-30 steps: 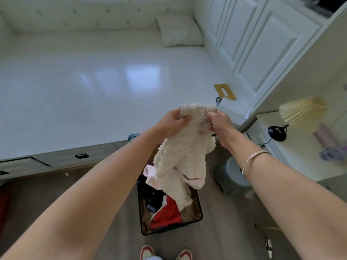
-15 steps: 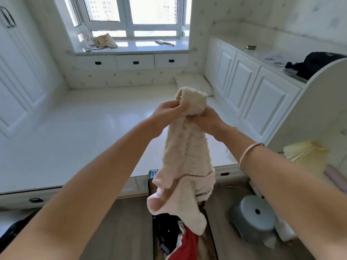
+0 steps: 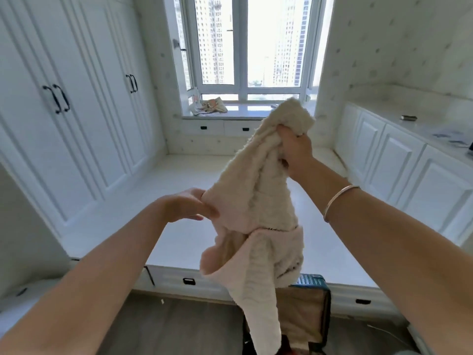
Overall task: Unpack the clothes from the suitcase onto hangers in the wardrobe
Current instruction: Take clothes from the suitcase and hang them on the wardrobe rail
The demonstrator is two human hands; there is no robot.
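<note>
Two hands are seen, the left hand [image 3: 185, 204] and the right hand [image 3: 294, 147], and one fluffy cream garment [image 3: 258, 201] is held between them. One bracelet [image 3: 339, 198] is counted. One suitcase [image 3: 311, 311] is visible (only partly). Four black handles [image 3: 56, 98] are counted on the wardrobe doors [image 3: 84, 124], in two pairs. One window [image 3: 247, 44] is seen.
</note>
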